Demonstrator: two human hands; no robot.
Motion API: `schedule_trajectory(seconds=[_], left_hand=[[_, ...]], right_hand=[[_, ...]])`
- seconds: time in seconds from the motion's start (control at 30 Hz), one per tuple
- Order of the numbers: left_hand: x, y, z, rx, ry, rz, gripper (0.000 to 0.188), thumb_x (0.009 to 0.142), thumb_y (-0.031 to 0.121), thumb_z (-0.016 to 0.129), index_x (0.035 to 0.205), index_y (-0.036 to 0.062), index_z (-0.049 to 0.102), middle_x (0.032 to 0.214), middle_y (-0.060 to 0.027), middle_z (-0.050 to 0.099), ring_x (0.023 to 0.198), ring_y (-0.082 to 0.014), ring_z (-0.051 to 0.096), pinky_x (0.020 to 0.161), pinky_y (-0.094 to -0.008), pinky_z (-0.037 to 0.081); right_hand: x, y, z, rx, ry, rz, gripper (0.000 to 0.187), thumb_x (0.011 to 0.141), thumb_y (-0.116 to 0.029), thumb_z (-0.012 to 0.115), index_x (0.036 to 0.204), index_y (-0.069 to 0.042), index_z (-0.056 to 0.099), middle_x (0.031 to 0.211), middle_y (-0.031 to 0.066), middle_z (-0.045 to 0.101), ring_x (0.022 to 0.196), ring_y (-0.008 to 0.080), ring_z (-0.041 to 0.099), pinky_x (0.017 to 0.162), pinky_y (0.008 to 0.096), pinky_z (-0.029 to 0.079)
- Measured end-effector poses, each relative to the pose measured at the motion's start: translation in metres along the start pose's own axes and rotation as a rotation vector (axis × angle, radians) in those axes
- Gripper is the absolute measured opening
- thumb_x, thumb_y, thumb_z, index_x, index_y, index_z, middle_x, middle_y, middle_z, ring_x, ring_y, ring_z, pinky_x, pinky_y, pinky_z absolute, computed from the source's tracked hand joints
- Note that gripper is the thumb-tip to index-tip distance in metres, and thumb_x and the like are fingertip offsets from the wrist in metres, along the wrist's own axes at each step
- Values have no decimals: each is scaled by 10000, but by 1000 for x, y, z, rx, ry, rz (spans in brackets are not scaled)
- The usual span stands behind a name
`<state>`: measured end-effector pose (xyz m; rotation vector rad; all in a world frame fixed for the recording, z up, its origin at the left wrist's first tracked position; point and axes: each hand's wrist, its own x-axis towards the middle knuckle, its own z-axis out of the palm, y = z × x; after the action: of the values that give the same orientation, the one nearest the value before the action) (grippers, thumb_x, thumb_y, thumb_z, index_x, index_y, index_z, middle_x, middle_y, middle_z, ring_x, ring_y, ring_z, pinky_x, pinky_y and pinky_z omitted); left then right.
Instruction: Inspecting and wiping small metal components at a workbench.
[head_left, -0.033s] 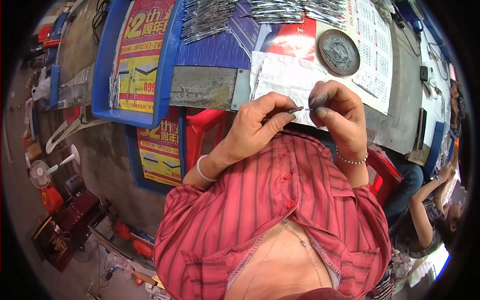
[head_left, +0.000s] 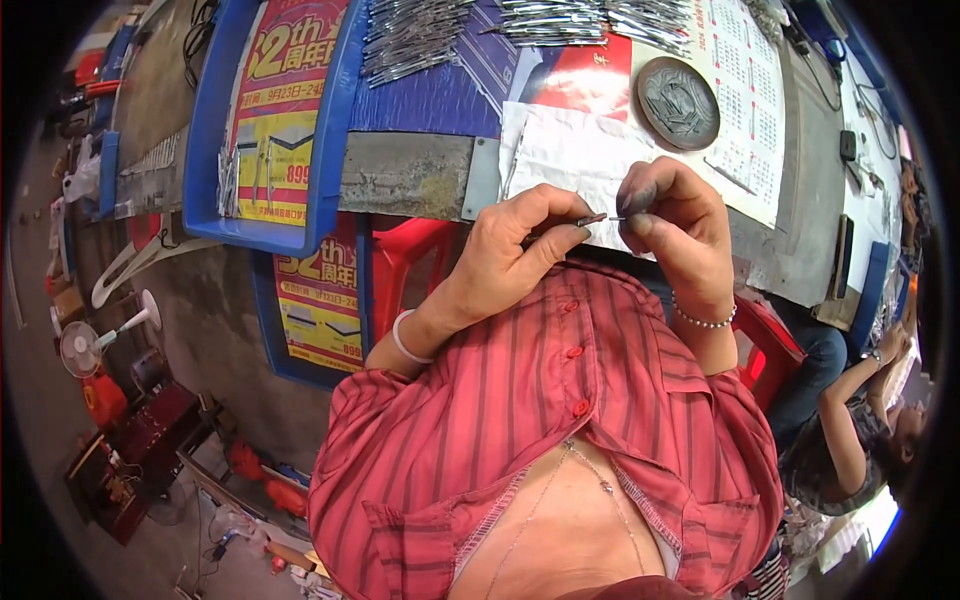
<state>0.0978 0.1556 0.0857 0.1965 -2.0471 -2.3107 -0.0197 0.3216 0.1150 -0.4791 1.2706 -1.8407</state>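
Observation:
Both of my hands are raised in front of my shirt, at the near edge of the workbench. Between them is a short, thin silvery metal pin [head_left: 613, 217]; what its ends join is hidden by fingertips. My left hand [head_left: 505, 250] is closed in a pinch at the pin's left side, with something small and dark at its fingertips. My right hand [head_left: 685, 225] pinches the other end between thumb and forefinger, its fingertips darkened. Behind them lies a creased white paper [head_left: 565, 150]. Farther back stands a round dark dish [head_left: 709, 134] with small metal bits in it.
Piles of slim silvery metal rods [head_left: 415, 40] lie at the back of the bench. A blue tray [head_left: 330, 150] with a few rods stands left, and another blue tray [head_left: 267, 320] sits lower. Red stools [head_left: 405, 265] flank me. Another person [head_left: 845, 430] works at far right.
My right hand's raised fingers have shifted very slightly upward. Otherwise nothing has visibly moved.

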Motion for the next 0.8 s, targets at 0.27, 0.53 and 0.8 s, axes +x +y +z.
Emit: schedule_trajectory(seconds=[0.27,0.53,0.8], left_hand=[[0,7,-2,125,10,73,123,839,7,620,960,-6,607,851,-89,626,764,-193,632,677,-275,489],[1,7,-4,136,4,78,118,834,-2,618,952,-7,609,849,-92,629,759,-193,634,668,-277,489],[2,0,-8,192,-26,178,105,873,5,593,978,-2,595,806,-36,603,613,-70,539,552,-208,431]], right_hand=[[1,0,5,4,25,28,154,788,29,548,924,-13,491,872,13,510,764,63,478,677,199,393],[1,-3,7,0,64,41,167,761,36,529,916,-8,484,859,15,506,752,63,470,673,202,391],[5,0,4,29,10,117,170,747,37,520,900,-21,474,834,2,485,744,58,462,666,198,381]])
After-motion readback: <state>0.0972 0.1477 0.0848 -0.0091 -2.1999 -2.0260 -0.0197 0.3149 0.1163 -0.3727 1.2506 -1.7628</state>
